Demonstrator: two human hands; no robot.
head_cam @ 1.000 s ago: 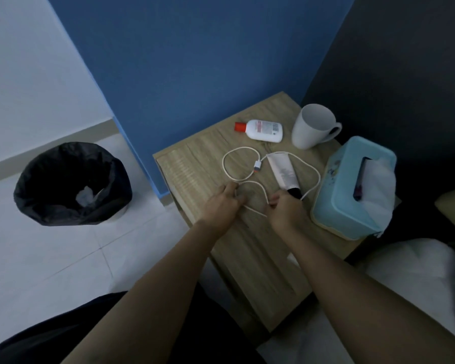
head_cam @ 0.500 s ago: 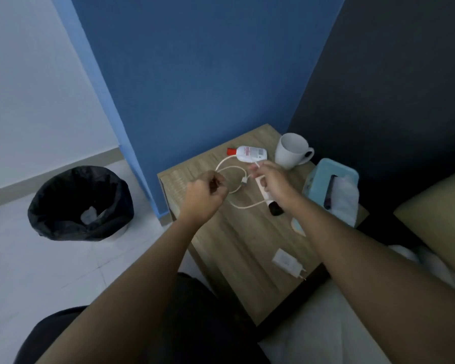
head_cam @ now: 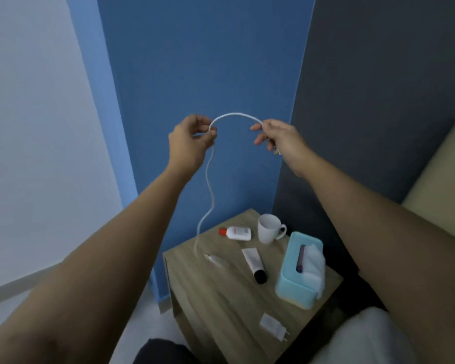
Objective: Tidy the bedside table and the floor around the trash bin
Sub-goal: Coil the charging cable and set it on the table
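Observation:
A white charging cable (head_cam: 236,115) arcs between both my hands, raised high in front of the blue wall. My left hand (head_cam: 191,141) pinches it on the left and my right hand (head_cam: 279,139) pinches one end on the right. From my left hand the rest of the cable hangs down in a wavy line, and its far end rests on the wooden bedside table (head_cam: 221,298). On the table lie a white charger plug (head_cam: 272,325), a white tube with a black cap (head_cam: 254,264), a small white bottle with a red cap (head_cam: 237,233) and a white mug (head_cam: 268,228).
A light blue tissue box (head_cam: 298,271) with a tissue sticking out stands on the table's right side. A white pillow or bedding (head_cam: 363,337) lies at the lower right. The trash bin is out of view. Pale floor (head_cam: 147,327) shows left of the table.
Both hands have lifted the cable from the table to well above it, spreading apart. The view has tilted up, so the trash bin has left the frame.

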